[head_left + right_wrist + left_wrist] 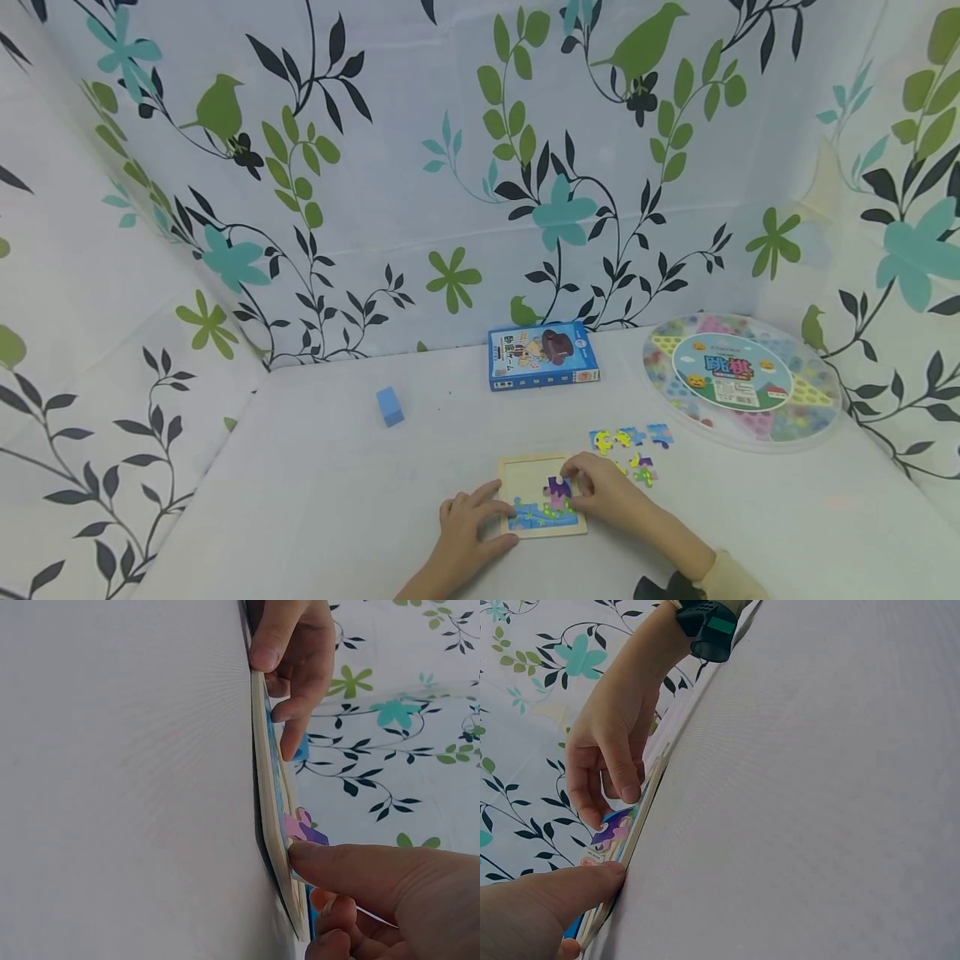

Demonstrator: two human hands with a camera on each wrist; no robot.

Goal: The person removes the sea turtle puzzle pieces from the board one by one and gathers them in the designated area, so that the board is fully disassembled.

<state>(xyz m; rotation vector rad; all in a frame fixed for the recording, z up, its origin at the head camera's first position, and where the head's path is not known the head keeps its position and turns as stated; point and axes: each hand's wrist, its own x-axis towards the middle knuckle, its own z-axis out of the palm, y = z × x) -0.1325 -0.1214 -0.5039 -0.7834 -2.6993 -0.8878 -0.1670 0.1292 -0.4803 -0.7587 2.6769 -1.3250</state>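
A square wooden puzzle tray (543, 533) lies on the table, with blue and green pieces (536, 515) along its near side and bare wood at the far side. My left hand (468, 529) holds the tray's left side, its thumb against the near edge and its fingers reaching over the frame. My right hand (607, 492) pinches a purple and pink puzzle piece (557, 490) at the tray's right side. That piece (306, 826) stands tilted above the frame in the right wrist view. Index fingertip and thumb sit right at its edge in the left wrist view.
Several loose puzzle pieces (602, 441) lie right of the tray, partly behind the right hand. Farther back are a blue picture box (543, 357) and a round board-game package (742, 379). A small blue block (390, 407) lies at left. Patterned cloth (375, 167) hangs behind.
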